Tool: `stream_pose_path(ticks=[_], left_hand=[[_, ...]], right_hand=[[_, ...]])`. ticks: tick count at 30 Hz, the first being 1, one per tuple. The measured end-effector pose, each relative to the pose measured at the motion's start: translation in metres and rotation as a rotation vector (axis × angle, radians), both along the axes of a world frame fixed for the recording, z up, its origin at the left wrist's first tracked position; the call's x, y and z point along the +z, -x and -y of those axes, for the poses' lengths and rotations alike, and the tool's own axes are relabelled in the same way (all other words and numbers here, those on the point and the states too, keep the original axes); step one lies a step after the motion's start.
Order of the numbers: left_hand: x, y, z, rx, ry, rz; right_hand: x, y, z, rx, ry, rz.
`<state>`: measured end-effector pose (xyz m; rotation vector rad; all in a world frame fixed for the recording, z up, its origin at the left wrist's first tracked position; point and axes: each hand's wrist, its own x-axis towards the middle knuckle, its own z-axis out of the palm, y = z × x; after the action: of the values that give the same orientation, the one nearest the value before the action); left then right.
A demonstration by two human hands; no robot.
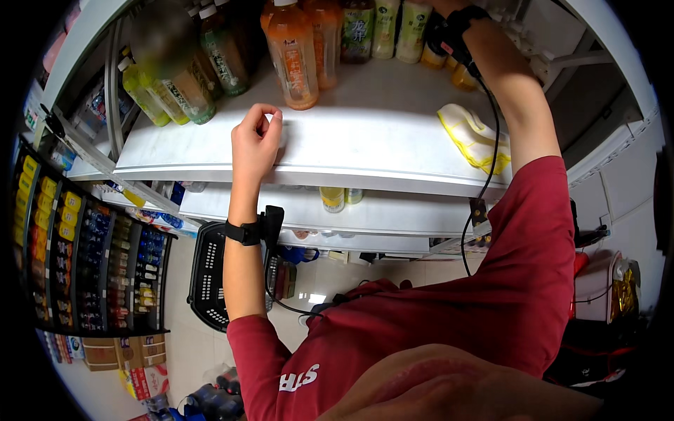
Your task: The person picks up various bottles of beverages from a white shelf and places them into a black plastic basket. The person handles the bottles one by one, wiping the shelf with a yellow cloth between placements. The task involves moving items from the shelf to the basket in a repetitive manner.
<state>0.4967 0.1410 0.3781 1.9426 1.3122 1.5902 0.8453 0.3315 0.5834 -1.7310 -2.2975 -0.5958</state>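
Note:
My left hand (258, 138) hovers over the front part of a white shelf (368, 142), fingers curled, with no object visible in it. Just beyond it stands an orange-labelled drink bottle (293, 63), with another behind. My right hand (446, 6) reaches to the back right of the shelf at the top edge of the picture; its fingers are cut off or hidden. Close to it are pale green bottles (413, 31) and a dark green-labelled bottle (357, 31). A folded white and yellow cloth (471, 137) lies at the shelf's right front, below my right forearm.
Green tea bottles (224, 52) stand at the shelf's left. A lower shelf (253, 208) holds a yellow-labelled jar (332, 199). A black plastic basket (208, 279) is below left, near a stocked drinks rack (95, 252). A black cable (492, 173) hangs from my right wrist.

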Motion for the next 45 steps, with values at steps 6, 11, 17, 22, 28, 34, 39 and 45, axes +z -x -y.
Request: stream_pose_path(ticks=[6, 11, 17, 22, 28, 34, 39, 45], left_hand=[[-0.002, 0.001, -0.002, 0.003, 0.000, 0.011], [-0.002, -0.001, -0.002, 0.012, -0.031, 0.014], [-0.003, 0.004, -0.001, -0.015, -0.049, -0.002], [0.004, -0.011, 0.004, -0.190, -0.128, 0.044], [0.032, -0.001, 0.078, -0.459, -0.136, 0.049], [0.019, 0.034, 0.169, -0.847, 0.151, 0.161], [-0.039, 0.137, 0.209, -0.544, 0.349, 0.223], [-0.137, 0.272, 0.272, -0.028, 0.431, 0.136]], right_hand=[[-0.008, -0.004, -0.015, -0.012, -0.117, 0.033], [-0.004, -0.021, 0.023, 0.041, -0.215, -0.064], [0.033, 0.019, 0.128, -0.062, -0.091, 0.008], [0.045, 0.045, 0.250, -0.117, -0.165, 0.001], [0.033, 0.107, 0.332, 0.216, -0.060, -0.013], [-0.024, 0.188, 0.363, 0.732, 0.131, -0.057], [-0.074, 0.280, 0.356, 0.933, 0.174, -0.066], [-0.160, 0.389, 0.315, 1.099, 0.044, -0.143]])
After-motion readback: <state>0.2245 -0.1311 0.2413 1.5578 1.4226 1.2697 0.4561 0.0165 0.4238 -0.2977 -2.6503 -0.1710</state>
